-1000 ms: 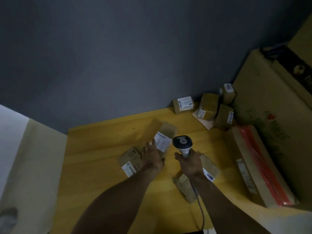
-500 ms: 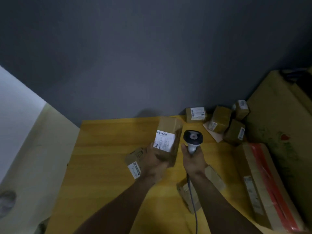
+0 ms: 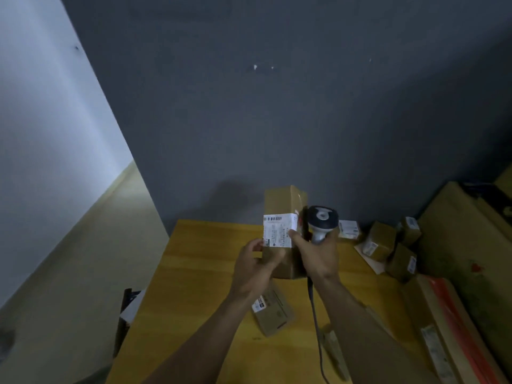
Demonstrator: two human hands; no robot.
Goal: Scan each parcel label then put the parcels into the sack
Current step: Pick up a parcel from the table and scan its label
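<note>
While a flat brown cardboard parcel (image 3: 273,311) lies on the yellow wooden table (image 3: 199,273) under the left wrist, the left hand (image 3: 256,268) grips the lower part of a tall brown cardboard box (image 3: 282,206), upright above the table. The right hand (image 3: 318,256) is clenched round the handle of a grey-and-white corded barcode scanner (image 3: 322,218), thumb against the box's white label (image 3: 278,231). Small brown labelled parcels (image 3: 382,241) cluster farther back by the grey wall (image 3: 277,106).

A single head-worn camera looks forward and down, close above the left hand (image 3: 255,268) and right hand (image 3: 318,256), with the grey wall (image 3: 277,106) beyond them.
</note>
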